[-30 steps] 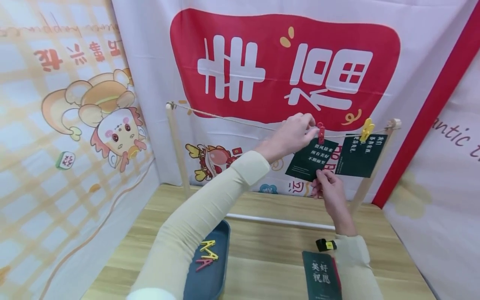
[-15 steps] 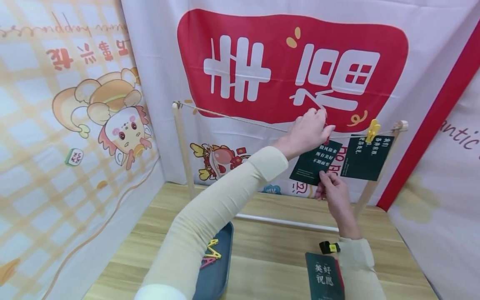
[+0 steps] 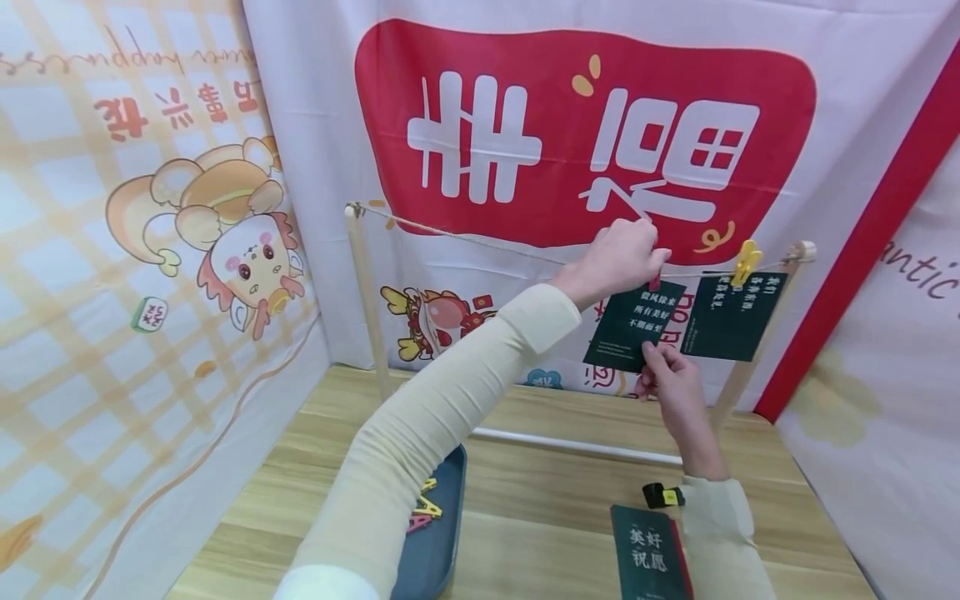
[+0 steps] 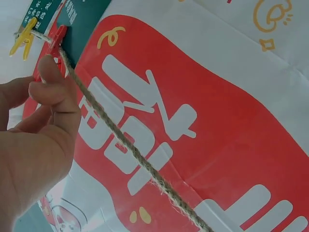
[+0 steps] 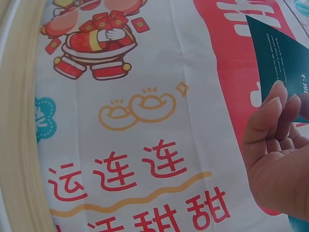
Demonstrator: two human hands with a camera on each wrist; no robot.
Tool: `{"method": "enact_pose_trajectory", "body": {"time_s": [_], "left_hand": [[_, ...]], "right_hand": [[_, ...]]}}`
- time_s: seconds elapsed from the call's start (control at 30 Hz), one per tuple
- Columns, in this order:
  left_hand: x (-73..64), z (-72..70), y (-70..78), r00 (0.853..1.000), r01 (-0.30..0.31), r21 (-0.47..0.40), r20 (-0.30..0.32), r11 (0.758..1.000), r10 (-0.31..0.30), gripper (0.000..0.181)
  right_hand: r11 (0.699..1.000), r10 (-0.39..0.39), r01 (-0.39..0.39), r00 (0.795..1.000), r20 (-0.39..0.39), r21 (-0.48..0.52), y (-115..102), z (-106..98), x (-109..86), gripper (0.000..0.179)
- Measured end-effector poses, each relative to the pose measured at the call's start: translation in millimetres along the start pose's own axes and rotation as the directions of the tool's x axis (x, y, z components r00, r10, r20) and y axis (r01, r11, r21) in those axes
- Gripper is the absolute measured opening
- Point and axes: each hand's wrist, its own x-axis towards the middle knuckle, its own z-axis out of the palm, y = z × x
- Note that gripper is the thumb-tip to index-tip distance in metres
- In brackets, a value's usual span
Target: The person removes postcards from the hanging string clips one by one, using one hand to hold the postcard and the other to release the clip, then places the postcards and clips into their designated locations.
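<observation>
Card [image 3: 628, 333] hangs tilted at the rope [image 3: 465, 237], red clip [image 4: 58, 38] at its top edge. Left hand [image 3: 621, 252] pinches that clip; right hand's [image 3: 678, 392] fingers grip the card's lower corner. Beside it I see a second card [image 3: 738, 329] under a yellow clip [image 3: 746, 263]. Tray [image 3: 442, 550] sits on the bench [image 3: 540, 517].

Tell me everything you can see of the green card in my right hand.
The dark green card looks like thin, stiff paper with white characters and smaller print. It slants, top partly hidden behind your left hand, where a red clip meets it at the rope. Your right hand pinches it near the lower right corner.
</observation>
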Motion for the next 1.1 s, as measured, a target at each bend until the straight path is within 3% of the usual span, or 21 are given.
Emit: {"method": "enact_pose_trajectory", "body": {"time_s": [0.23,0.37,0.5,0.77,0.97,1.1], "left_hand": [[3.0,-2.8,5.1,0.998,0.027,-0.058,0.053,0.998,-0.024,0.017],[3.6,-2.4,5.1,0.998,-0.034,-0.035,0.053,0.999,0.036,0.02],[4.5,-3.9,4.1,0.995,-0.094,0.016,0.032,0.995,0.093,0.024],[1.7,-11.1,-1.1,0.989,-0.142,0.027,-0.033,0.99,0.143,0.029],[-3.7,-15.8,-8.1,0.979,-0.169,-0.03,-0.119,0.985,0.164,0.025],[-8.7,-18.4,-11.3,0.98,-0.167,-0.063,-0.116,0.984,0.159,0.028]], "right_hand": [[1.0,-0.019,0.019,1.0,-0.01,-0.004,-1,-1,-1.8,0.034],[1.0,-0.008,0.008,1.0,-0.009,-0.018,-2,0,-3.3,0.035],[1.0,-0.011,0.011,1.0,-0.006,-0.026,-3,0,-4.6,0.036],[0.997,-0.048,0.048,0.999,-0.002,-0.055,-4,3,-5.3,0.036],[0.996,-0.047,0.047,0.999,0.007,-0.07,-2,3,-8.3,0.034],[0.995,-0.056,0.056,0.998,0.003,-0.084,1,2,-11.5,0.033]]}}
